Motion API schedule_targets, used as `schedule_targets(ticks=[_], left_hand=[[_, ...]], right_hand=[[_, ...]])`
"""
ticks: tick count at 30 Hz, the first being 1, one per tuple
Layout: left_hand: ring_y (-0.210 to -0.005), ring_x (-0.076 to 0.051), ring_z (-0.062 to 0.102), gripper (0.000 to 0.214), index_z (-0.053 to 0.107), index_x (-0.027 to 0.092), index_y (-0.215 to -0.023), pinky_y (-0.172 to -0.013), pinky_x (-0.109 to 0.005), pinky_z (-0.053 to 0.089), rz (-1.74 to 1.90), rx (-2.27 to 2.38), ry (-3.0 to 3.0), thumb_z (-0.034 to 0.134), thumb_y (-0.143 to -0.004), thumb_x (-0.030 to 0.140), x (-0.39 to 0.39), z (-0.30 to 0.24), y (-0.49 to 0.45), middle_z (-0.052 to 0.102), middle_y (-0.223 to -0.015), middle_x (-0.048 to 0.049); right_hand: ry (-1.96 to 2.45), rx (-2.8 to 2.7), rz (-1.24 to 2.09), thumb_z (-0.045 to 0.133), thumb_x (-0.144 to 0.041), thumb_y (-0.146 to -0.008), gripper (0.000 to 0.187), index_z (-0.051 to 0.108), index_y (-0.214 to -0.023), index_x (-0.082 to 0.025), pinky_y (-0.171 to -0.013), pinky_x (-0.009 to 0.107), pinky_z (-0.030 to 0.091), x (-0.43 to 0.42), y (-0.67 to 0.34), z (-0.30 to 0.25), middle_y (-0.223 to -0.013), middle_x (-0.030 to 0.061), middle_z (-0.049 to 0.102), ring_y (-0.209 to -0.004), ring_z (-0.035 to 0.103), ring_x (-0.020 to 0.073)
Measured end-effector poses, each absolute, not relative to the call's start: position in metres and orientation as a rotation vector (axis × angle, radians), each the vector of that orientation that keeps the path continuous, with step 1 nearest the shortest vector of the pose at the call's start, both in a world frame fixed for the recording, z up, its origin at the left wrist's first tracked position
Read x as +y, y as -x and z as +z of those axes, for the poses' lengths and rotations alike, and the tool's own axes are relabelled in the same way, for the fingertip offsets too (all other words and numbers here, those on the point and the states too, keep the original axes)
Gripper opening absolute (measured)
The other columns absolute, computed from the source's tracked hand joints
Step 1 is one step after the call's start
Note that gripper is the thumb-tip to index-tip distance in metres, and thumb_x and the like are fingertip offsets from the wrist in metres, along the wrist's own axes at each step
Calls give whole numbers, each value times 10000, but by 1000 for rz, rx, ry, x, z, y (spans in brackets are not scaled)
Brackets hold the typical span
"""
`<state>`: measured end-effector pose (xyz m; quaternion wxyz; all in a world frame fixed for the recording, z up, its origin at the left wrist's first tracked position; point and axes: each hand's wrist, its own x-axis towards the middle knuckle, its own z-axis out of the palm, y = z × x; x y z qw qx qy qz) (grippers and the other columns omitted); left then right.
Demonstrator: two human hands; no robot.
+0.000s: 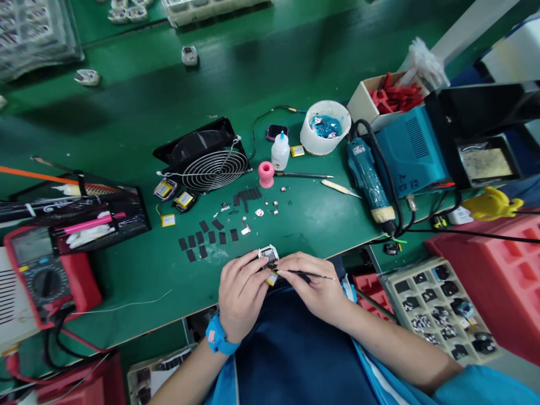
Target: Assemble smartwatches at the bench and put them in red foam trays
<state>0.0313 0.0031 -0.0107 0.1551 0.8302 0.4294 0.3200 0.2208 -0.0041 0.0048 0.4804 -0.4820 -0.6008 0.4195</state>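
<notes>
At the table's near edge, my left hand [243,287] is closed around a small white-cased electronic device [268,254] with its circuit board exposed. A yellow-and-silver battery [271,278] sits at the device's near side, between my hands. My right hand [314,281] pinches a slim dark tool [310,275], its tip at the device; its exact kind is not clear. Fingers hide part of the device. Just beyond lie black rectangular pads [211,238] and several tiny metal parts [275,204].
Farther back stand a fan [217,169], a white squeeze bottle [280,152], a pink spool-like holder [266,174] and a white tub [325,128]. A teal electric screwdriver [368,177] and a wooden-handled pick [341,188] lie right; a red multimeter [46,275] stands left. Parts tray [442,312] is lower right.
</notes>
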Motion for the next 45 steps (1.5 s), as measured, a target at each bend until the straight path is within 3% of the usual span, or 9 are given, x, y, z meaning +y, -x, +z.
schedule_targets(ticks=[14, 21, 27, 37, 45], left_hand=[[-1173, -297, 683, 149, 654, 165, -985, -957, -452, 505, 905, 1205, -2408, 659, -913, 35, 3, -10, -30, 779, -1071, -86], [-1166, -274, 688, 195, 691, 200, -1074, -944, -438, 528, 899, 1218, -2416, 662, -924, 80, 3, -11, -32, 786, -1068, -50], [-1157, -258, 681, 214, 708, 231, -1133, -924, -420, 526, 887, 1240, -2457, 666, -947, 134, 3, -9, -33, 782, -1066, -37], [-1141, -256, 663, 137, 704, 183, -1088, -907, -412, 512, 905, 1244, -2469, 644, -968, 153, 2, -11, -34, 777, -1062, -39], [-1144, -247, 669, 169, 720, 232, -1094, -902, -408, 517, 893, 1249, -2443, 640, -970, 149, 3, -10, -33, 776, -1049, -23]], right_hand=[[1197, -1448, 1035, 691, -90, -915, 146, 766, -974, -201, -789, 266, 619, -3, -224, 9, -901, 64, 797, -836, 759, 164], [1273, -1400, 1233, 691, -157, -931, 137, 791, -961, -246, -845, 347, 620, 11, -257, 11, -955, 45, 808, -910, 769, 199], [1200, -1596, 1257, 717, -159, -912, 109, 776, -950, -242, -822, 348, 637, 20, -260, 18, -942, 45, 807, -896, 771, 202], [1110, -1934, 1331, 673, -229, -964, 100, 769, -988, -218, -842, 352, 630, 48, -257, 32, -970, 62, 804, -908, 769, 201], [1116, -2101, 1360, 640, -241, -985, 130, 764, -976, -203, -805, 323, 610, 60, -257, 40, -951, 59, 795, -867, 756, 181]])
